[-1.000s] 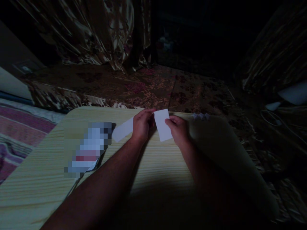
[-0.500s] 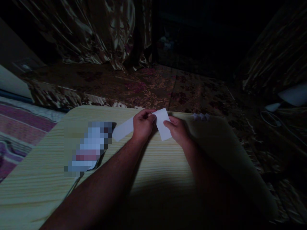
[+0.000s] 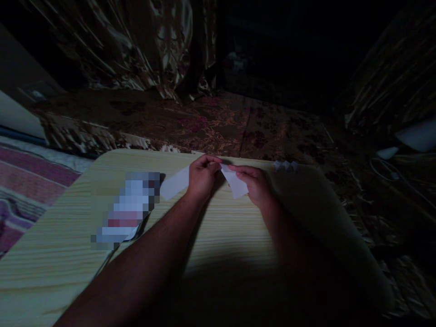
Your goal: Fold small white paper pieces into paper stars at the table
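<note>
Near the far edge of the table, a small white sheet of paper (image 3: pixel 235 184) is held between my two hands. My left hand (image 3: pixel 203 175) pinches its upper left corner, fingers closed. My right hand (image 3: pixel 254 179) grips its upper right side, thumb and fingers pressed together at the top edge, which looks turned over. Another white paper strip (image 3: pixel 175 184) shows at the left of my left hand; its right end is hidden behind that hand, so I cannot tell whether it is held or lying flat.
On the pale wooden table (image 3: pixel 218 236), a pixelated phone-like device (image 3: pixel 131 204) with a cable lies at the left. Several small folded paper pieces (image 3: pixel 286 166) stand in a row at the far right edge. Beyond is a patterned cloth-covered ledge (image 3: pixel 211 118); a white lamp-like object (image 3: pixel 417 135) is at right.
My right fingers have moved up and left to the paper's top edge. The upper part of the sheet, upright and flat before, is now bent down, so less of it shows.
</note>
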A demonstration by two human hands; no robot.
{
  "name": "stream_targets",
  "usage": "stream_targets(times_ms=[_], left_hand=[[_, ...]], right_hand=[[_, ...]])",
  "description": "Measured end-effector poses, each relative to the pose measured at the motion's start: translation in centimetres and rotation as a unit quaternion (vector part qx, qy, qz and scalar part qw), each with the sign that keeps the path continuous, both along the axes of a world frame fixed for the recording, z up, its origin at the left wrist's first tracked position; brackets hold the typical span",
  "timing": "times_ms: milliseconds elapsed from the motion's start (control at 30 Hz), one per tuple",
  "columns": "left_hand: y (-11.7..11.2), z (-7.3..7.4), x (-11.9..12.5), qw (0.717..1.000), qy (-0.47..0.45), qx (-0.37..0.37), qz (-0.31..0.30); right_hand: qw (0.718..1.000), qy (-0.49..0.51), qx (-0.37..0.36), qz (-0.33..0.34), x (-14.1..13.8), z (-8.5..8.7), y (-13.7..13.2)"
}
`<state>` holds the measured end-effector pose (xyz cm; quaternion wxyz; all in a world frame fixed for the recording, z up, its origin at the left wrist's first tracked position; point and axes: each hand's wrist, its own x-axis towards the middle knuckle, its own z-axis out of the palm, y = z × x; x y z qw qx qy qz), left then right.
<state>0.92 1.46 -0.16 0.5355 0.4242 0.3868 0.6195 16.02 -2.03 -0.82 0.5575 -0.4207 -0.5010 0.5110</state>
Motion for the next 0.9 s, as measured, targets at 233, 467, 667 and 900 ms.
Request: stream_targets(times_ms=[233, 467, 667, 900], left_hand=[[-0.1, 0.1, 0.0, 1.000, -0.014, 0.002, -0.026], [-0.7, 0.6, 0.3, 0.998, -0.029, -0.011, -0.061], [-0.5, -0.1, 0.2, 0.998, 0.041, -0.005, -0.055], [-0.5, 0.2, 0.2, 0.997, 0.078, 0.005, 0.026]], right_hand=[[1.000, 0.012, -0.012, -0.005, -0.1, -0.1, 0.0], [0.997, -0.032, 0.044, -0.046, -0.4, 0.2, 0.1], [0.997, -0.058, 0.044, -0.029, -0.4, 0.3, -0.2], [0.998, -0.039, 0.024, -0.045, -0.8, 1.0, -0.6]])
